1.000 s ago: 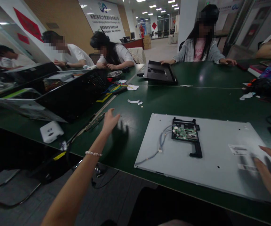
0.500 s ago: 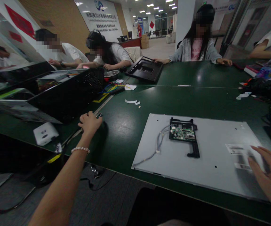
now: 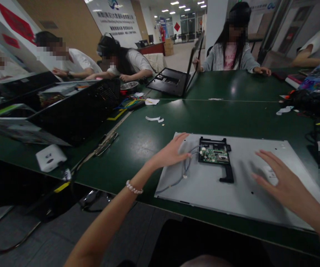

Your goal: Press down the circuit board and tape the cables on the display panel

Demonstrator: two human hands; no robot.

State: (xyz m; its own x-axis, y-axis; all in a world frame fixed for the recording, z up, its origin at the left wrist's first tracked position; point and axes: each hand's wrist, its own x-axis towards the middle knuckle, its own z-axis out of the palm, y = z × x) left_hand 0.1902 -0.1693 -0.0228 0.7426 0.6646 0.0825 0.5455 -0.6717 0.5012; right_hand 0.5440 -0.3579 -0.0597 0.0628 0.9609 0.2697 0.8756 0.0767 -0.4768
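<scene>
Fingers (image 3: 180, 138) of the left hand (image 3: 166, 154) and the right hand (image 3: 284, 181) are spread and grip nothing; whether either touches the flat grey panel (image 3: 204, 193) beneath cannot be told. The left hand has moved from the slim tool (image 3: 107, 144), left lying on the tabletop (image 3: 137, 168), to the panel's left side, and the right hand has shifted inward. Work appears centred on the panel, its circuit board (image 3: 215, 155) between both hands.

Free to cross the green table (image 3: 204, 118) at mid-frame, beyond the grey panel (image 3: 210, 193). Blocked at left by a black case (image 3: 76, 113), at upper centre by black covers (image 3: 173, 81), on the panel by a bracket (image 3: 227, 174).
</scene>
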